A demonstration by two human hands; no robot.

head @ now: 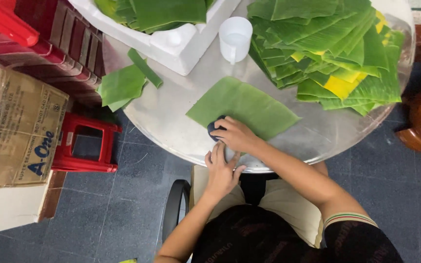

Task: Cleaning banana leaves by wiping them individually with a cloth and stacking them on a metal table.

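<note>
right hand (235, 135): fingers curled over a dark blue pad (215, 127), pressing it on the near left corner of a single banana leaf piece (243, 107).
left hand (221, 171): fingers spread narrow, lying flat at the table's near rim, holding nothing, just below the right hand.
banana leaf piece: lies flat near the middle of the round metal table (171, 117), at twelve o'clock from the right hand.
leaf stack (327, 48): a broad heap of cut green leaves, some with yellow patches, at two o'clock from the hands, well apart.
cup (235, 38): white plastic, handled, upright at twelve o'clock, between the stack and a white foam box (181, 46).
foam box: holds more green leaves, at eleven o'clock.
loose scraps (123, 85): small leaf pieces at the table's left rim, ten o'clock.
floor side: a red plastic stool (86, 143) and a cardboard carton (15, 129) at nine o'clock.
</note>
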